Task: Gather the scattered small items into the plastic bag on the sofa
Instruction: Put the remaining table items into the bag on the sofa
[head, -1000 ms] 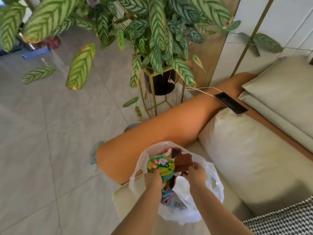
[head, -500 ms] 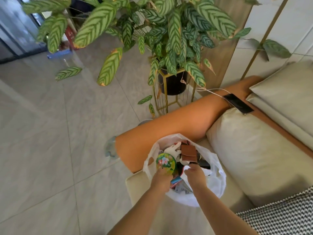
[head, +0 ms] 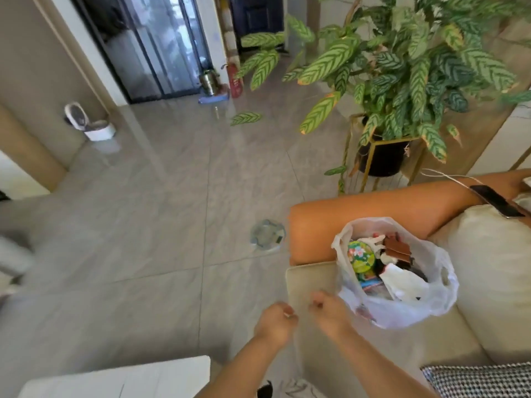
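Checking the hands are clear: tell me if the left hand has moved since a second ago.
Yes. The left hand has pulled out of the plastic bag, toward the floor side, off the sofa seat edge.

Your two forearms come up from the bottom edge bare all the way, with no sleeve, cuff, watch or band showing on either one. Your left hand (head: pixel 275 321) and your right hand (head: pixel 330 311) are bare too, without gloves or rings that can be made out, though both are blurred. A fingernail on your left hand looks pale and glossy, but the blur hides any finer detail.
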